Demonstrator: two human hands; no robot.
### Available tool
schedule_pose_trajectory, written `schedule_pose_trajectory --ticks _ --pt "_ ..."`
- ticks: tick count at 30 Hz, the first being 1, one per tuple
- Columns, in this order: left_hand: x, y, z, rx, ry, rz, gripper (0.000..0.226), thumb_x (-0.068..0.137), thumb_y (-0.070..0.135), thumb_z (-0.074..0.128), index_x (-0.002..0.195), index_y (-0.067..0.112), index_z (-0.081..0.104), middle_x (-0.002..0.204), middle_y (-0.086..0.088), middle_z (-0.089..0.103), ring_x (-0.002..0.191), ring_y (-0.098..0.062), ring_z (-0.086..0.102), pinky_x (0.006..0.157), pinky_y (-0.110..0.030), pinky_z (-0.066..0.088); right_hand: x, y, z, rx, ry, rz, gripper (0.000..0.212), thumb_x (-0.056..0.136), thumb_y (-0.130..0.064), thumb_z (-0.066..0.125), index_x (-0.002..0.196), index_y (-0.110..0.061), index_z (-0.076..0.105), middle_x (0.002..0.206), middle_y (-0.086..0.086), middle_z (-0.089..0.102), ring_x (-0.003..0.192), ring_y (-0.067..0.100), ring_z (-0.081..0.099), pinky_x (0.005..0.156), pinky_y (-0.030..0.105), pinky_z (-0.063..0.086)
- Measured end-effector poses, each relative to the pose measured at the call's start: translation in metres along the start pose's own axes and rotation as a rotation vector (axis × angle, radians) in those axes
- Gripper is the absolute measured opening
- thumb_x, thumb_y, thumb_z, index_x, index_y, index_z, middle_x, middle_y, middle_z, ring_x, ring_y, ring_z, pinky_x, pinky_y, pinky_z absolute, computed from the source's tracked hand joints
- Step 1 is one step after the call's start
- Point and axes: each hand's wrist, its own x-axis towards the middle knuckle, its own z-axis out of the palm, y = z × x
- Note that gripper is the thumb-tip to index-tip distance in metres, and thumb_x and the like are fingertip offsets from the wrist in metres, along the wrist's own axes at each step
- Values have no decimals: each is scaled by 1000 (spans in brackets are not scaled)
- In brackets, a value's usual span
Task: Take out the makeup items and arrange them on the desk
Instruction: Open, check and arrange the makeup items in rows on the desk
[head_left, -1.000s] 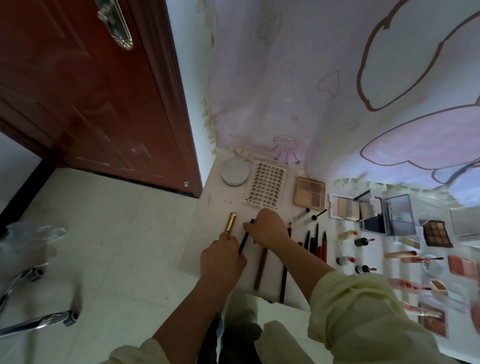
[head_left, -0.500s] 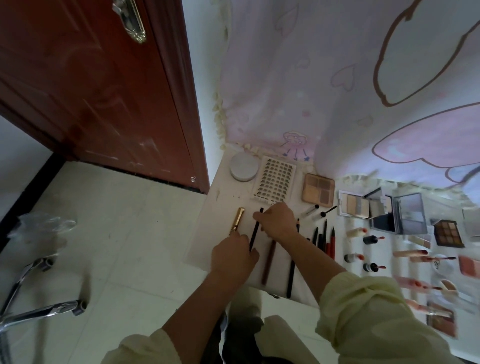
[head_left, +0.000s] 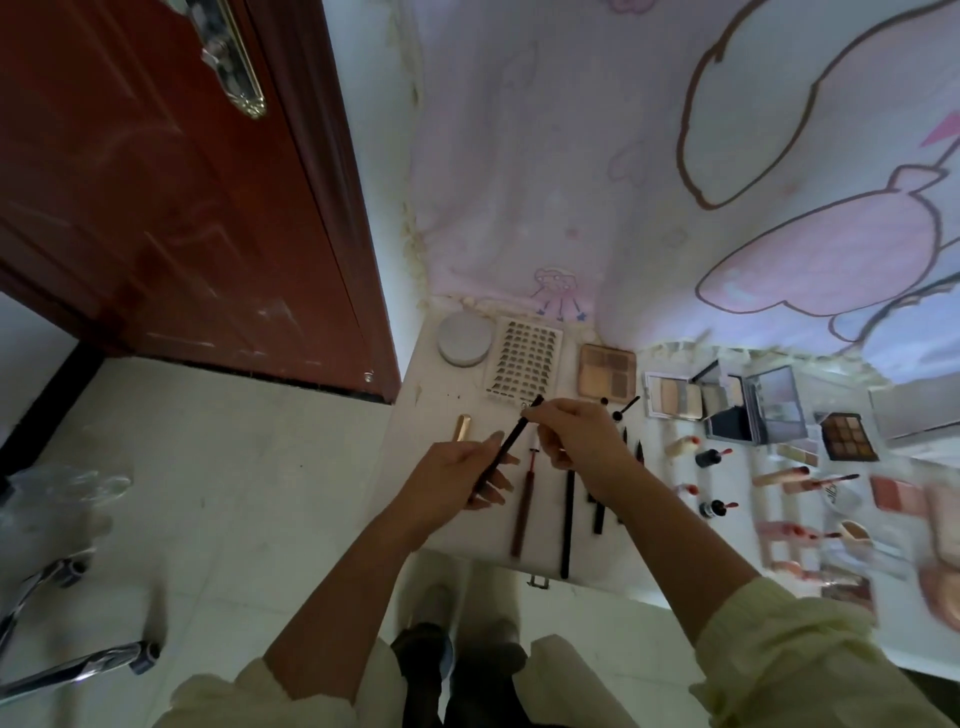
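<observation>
Two hands hold one black pencil (head_left: 511, 439) above the desk (head_left: 422, 411).
The left hand (head_left: 452, 480) grips its lower part and the right hand (head_left: 579, 436) pinches the top (near the lash tray (head_left: 527, 364)).

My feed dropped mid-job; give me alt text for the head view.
A person holds one black pencil over the left end of the desk: the left grip holds its lower half, the right grip pinches its top. A gold tube, pencils, palettes and lipsticks lie there.

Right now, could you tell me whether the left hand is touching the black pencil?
Touching. The head view shows the left hand gripping the black pencil low down, while the right hand pinches its upper end.
</observation>
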Motion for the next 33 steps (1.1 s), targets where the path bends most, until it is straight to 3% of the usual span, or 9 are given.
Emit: schedule_pose_trajectory --ticks 5,11,15,19,23,33 --pt "-6 -9 0 24 -70 43 30 98 33 49 101 16 74 67 3 59 64 -9 59 78 -32 56 -12 6 -8 118 15 -31 13 88 -12 66 85 0 70 61 7 58 48 12 46 44 20 36" --pt "-8 -3 11 164 -65 109 31 100 35 46 99 20 73 63 6 55 55 -7 44 54 -18 37 -33 15 -11 -76 25 -140 20 91 -26 65 89 -9 77 51 -5 53 43 6 40 44 15 33" --pt "-8 -8 18 318 -81 99 31 100 37 46 95 24 74 65 7 56 56 -8 44 55 -19 36 -42 36 -15 -105 78 -122 20 91 -29 65 86 -14 77 50 -5 52 44 5 39 45 15 35" --pt "-12 -23 27 445 -116 49 31 99 38 47 79 31 70 63 10 57 55 -2 48 59 -19 39 -53 66 -20 -187 72 -63 25 91 -32 64 88 -11 77 49 -9 57 46 3 46 50 15 39" --pt "-14 -31 41 446 -150 10 30 100 32 47 92 19 72 69 3 62 56 -5 50 59 -19 41 -60 80 -26 -182 88 -50 27 92 -32 63 88 -8 75 54 -7 59 45 -1 50 49 12 40" --pt "-16 -33 62 431 -91 45 35 99 39 46 85 24 74 66 -5 55 64 -19 47 63 -26 41 -58 89 -40 -166 123 -88 31 91 -29 64 83 1 70 63 1 64 50 0 56 56 12 49"
